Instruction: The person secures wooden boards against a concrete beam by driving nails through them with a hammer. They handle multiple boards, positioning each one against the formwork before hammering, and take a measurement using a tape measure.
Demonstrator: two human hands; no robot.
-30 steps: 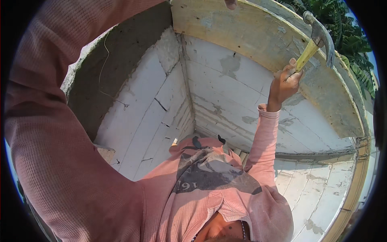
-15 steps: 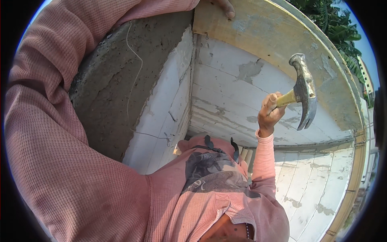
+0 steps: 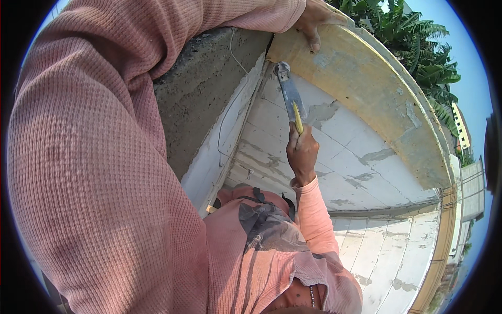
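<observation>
Past the big pink sleeve (image 3: 99,157), the right hand (image 3: 303,149) is wrapped round a hammer (image 3: 291,95), its head near but apart from the left hand (image 3: 315,22), which holds a yellowish board (image 3: 366,91) by its edge, with green trees (image 3: 431,60) far behind

Left hand (image 3: 316,22) on tan board (image 3: 366,94); right hand (image 3: 303,153) grips hammer (image 3: 289,94) near board's lower edge.

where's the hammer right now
The hammer is in the right hand, upper middle of the head view, its head near the left end of the tan board.
</observation>
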